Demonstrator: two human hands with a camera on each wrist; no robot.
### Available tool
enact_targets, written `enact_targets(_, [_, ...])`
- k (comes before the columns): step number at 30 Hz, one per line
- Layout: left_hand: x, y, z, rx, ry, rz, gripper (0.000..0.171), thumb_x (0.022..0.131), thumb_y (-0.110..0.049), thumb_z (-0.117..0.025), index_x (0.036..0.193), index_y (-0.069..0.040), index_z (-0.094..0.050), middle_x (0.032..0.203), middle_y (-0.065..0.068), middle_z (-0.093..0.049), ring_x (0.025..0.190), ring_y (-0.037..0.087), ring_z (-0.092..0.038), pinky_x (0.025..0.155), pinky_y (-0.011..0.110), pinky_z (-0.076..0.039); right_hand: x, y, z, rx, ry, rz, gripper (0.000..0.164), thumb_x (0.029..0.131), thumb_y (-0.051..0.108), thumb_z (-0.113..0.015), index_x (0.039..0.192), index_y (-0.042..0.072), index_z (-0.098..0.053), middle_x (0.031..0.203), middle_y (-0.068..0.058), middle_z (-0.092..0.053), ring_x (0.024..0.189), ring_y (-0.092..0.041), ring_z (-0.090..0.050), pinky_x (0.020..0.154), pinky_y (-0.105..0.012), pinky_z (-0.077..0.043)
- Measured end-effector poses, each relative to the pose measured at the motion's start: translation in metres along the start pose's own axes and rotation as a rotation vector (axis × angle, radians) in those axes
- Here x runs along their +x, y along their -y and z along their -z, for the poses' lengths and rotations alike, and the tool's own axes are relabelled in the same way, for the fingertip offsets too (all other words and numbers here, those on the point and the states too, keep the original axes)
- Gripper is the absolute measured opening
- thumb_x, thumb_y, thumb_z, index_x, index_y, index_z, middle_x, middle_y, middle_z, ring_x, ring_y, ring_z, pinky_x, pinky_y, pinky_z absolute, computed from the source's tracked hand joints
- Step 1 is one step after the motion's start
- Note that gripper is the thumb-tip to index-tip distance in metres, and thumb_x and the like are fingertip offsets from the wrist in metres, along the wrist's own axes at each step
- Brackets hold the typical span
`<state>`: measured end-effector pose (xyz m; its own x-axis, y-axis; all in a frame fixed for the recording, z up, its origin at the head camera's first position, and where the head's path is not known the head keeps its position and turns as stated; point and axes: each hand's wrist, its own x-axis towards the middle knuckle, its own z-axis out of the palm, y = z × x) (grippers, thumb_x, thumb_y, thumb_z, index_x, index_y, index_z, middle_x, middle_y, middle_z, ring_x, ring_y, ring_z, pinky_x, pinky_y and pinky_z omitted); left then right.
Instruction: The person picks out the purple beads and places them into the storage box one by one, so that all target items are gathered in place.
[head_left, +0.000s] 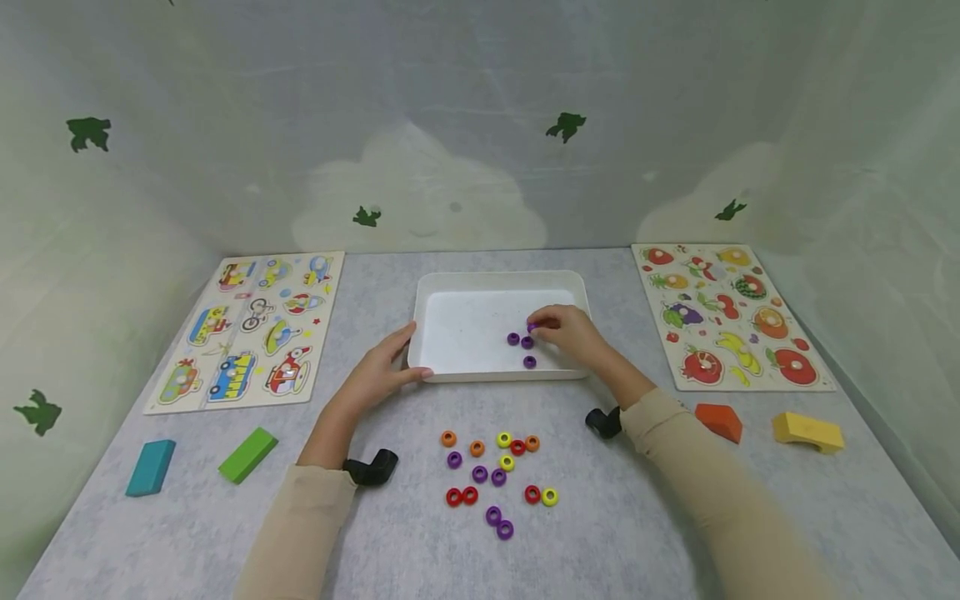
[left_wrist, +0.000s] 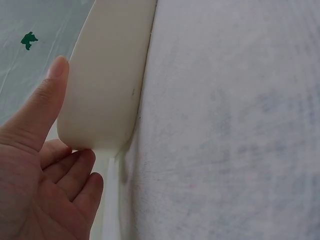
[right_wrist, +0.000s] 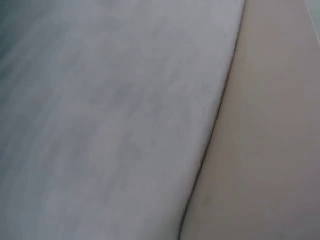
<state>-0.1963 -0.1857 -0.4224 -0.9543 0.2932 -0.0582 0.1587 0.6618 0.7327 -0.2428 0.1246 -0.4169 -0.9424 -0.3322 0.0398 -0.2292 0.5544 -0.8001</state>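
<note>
A shallow white tray [head_left: 495, 281] lies on the table in the head view. My left hand [head_left: 375, 372] holds its near left corner. In the left wrist view the thumb of that hand [left_wrist: 37, 172] lies along the rim, and the other fingers bend against the tray's outer wall [left_wrist: 102, 75]. Over the tray's right part, my right hand [head_left: 573, 335] pinches a purple bead [head_left: 531, 327] between thumb and fingertips. Several purple beads [head_left: 530, 367] lie just beside those fingertips on the tray floor. The right wrist view shows only the tray's side [right_wrist: 265, 125] and the tabletop.
Purple, red, orange and yellow beads [head_left: 507, 468] lie scattered in front of the tray. A vehicle puzzle board [head_left: 322, 321] is at left, a fruit one [head_left: 660, 342] at right. Teal [head_left: 151, 468], green [head_left: 247, 455], orange [head_left: 720, 422] and yellow [head_left: 808, 431] blocks sit nearer.
</note>
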Motion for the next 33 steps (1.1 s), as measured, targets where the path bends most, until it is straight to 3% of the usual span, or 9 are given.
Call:
enact_targets(7, [0.0, 0.001, 0.0, -0.008, 0.0, 0.004, 0.09, 0.061, -0.055, -0.059, 0.133, -0.021, -0.017, 0.136, 0.001, -0.016, 0.121, 0.02, -0.016, 0.097, 0.039, -0.018, 0.01, -0.01, -0.006, -0.128, 0.009, -0.062, 0.014, 0.077, 0.012, -0.059, 0.089, 0.01, -0.062, 0.085, -0.001, -0.058, 0.081, -0.014, -0.051, 0.074, -0.028, -0.042])
enact_targets(13, [0.0, 0.001, 0.0, -0.009, 0.0, -0.004, 0.09, 0.061, -0.054, -0.059, 0.133, -0.02, -0.017, 0.135, 0.002, -0.017, 0.121, 0.019, -0.016, 0.097, 0.038, -0.018, 0.0, -0.001, -0.003, -0.073, 0.015, -0.05, 0.023, 0.077, 0.017, -0.059, 0.098, 0.009, -0.058, 0.092, -0.001, -0.056, 0.082, -0.013, -0.05, 0.074, -0.027, -0.042])
enact_targets(19, [0.0, 0.001, 0.0, -0.008, 0.004, 0.003, 0.09, 0.061, -0.055, -0.059, 0.133, -0.02, -0.017, 0.135, 0.002, -0.017, 0.121, 0.02, -0.017, 0.097, 0.038, -0.018, -0.035, 0.025, 0.0, 0.013, 0.022, 0.129, 0.031, 0.075, 0.021, -0.06, 0.101, 0.005, -0.054, 0.097, -0.007, -0.054, 0.085, -0.015, -0.05, 0.075, -0.027, -0.043])
enact_targets(24, [-0.001, 0.0, 0.0, -0.008, 0.001, -0.005, 0.09, 0.062, -0.054, -0.059, 0.133, -0.019, -0.017, 0.135, 0.003, -0.017, 0.121, 0.021, -0.017, 0.097, 0.037, -0.019, -0.075, 0.04, -0.009, 0.099, 0.102, 0.273, 0.029, 0.075, 0.018, -0.061, 0.101, 0.006, -0.054, 0.096, -0.005, -0.054, 0.086, -0.022, -0.051, 0.075, -0.028, -0.043])
enact_targets(33, [-0.001, -0.001, 0.001, -0.012, 0.007, 0.005, 0.09, 0.062, -0.054, -0.059, 0.133, -0.021, -0.015, 0.136, 0.003, -0.016, 0.121, 0.022, -0.018, 0.096, 0.038, -0.019, -0.127, 0.043, -0.035, 0.203, 0.334, 0.307, 0.027, 0.075, 0.02, -0.06, 0.098, 0.006, -0.056, 0.092, -0.005, -0.056, 0.081, -0.016, -0.053, 0.07, -0.029, -0.046])
